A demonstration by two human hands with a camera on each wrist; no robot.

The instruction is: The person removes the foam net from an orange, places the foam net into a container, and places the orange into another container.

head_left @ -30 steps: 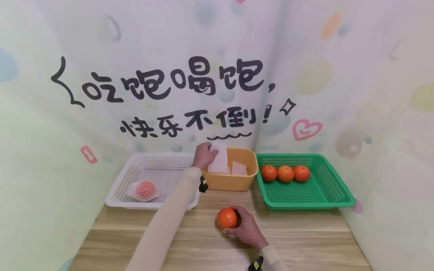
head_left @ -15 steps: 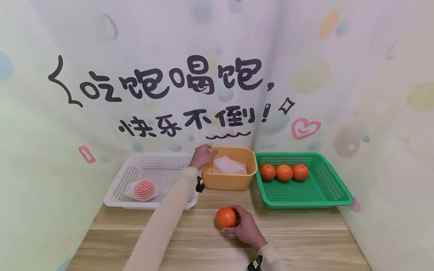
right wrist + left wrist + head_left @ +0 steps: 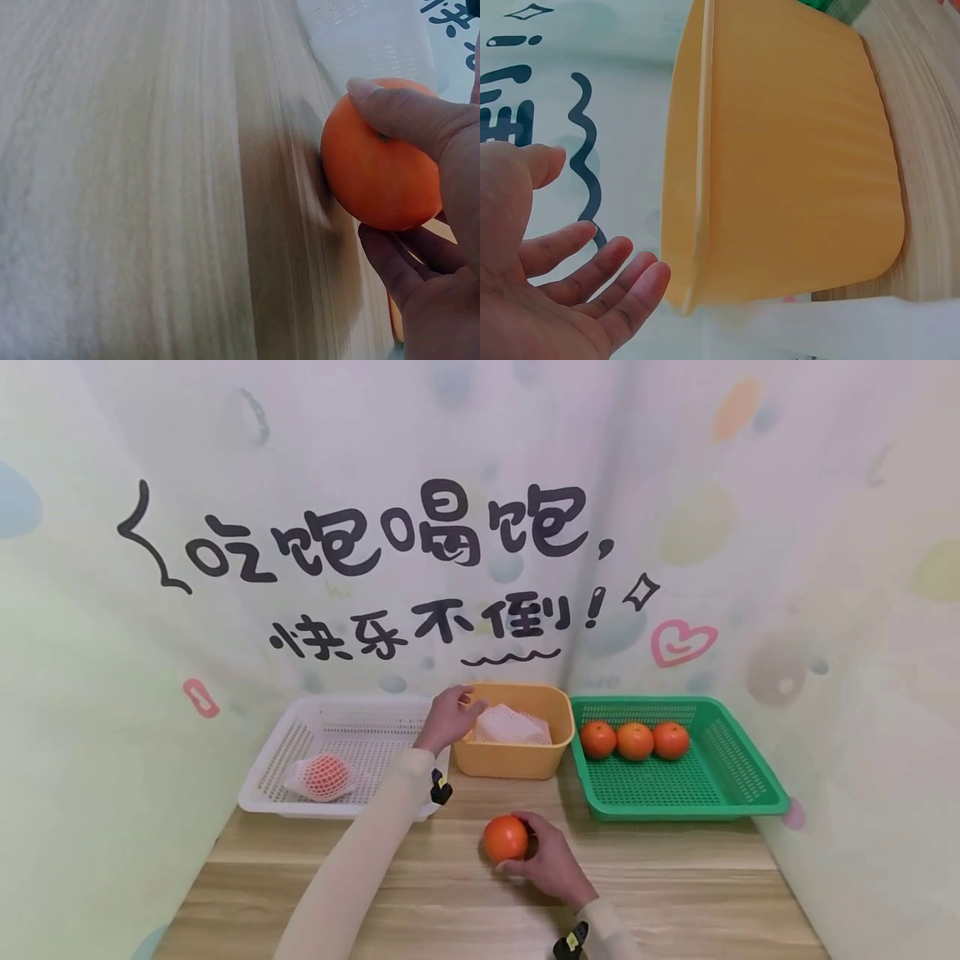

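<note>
My right hand grips an orange low over the front of the wooden table. In the right wrist view the thumb lies across the orange and the fingers curl under it. My left hand hovers at the left rim of a yellow bin, holding nothing. Its fingers are spread and relaxed in the left wrist view, beside the bin's rim. White foam net sleeves lie in the bin.
Left of the bin, a white basket holds one orange in a foam net. A green basket on the right holds a row of three oranges. A printed cloth wall rises behind them.
My left hand has let go of a white foam net sleeve, which has dropped into the yellow bin. The right hand still grips the orange in about the same spot.
</note>
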